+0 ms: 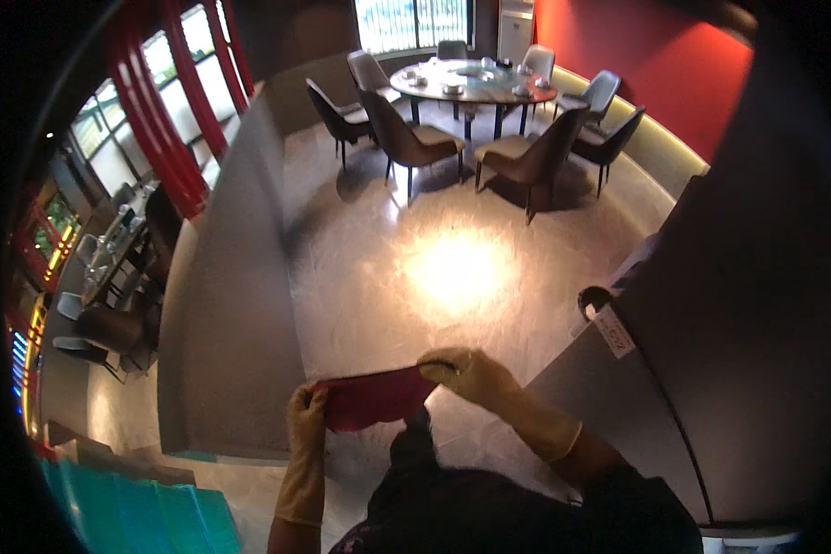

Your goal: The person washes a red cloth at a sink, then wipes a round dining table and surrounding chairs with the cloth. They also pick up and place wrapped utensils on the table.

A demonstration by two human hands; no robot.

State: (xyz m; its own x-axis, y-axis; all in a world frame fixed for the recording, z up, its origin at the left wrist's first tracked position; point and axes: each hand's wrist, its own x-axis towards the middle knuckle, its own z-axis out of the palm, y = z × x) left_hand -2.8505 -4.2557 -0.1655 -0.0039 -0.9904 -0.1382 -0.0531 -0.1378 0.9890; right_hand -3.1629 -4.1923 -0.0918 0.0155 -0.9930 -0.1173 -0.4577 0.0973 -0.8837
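A dark red cloth (pixel 377 398) is stretched between my two gloved hands, low in front of my body. My left hand (pixel 307 408), in a yellow rubber glove, pinches the cloth's left end. At the upper right corner, my right hand (pixel 457 370) grips it in a matching glove. The cloth's top edge runs nearly straight, while its lower edge hangs loose. Below it show my dark clothing and one leg, above a pale, glossy floor (pixel 360 291).
A round dining table (pixel 436 90) set with dishes stands ahead, ringed by several chairs (pixel 408 138). A low grey partition (pixel 235 332) runs along my left. To the right is a dark panel (pixel 734 311) with a round black handle (pixel 595 299). Teal steps or panels (pixel 138 505) lie lower left.
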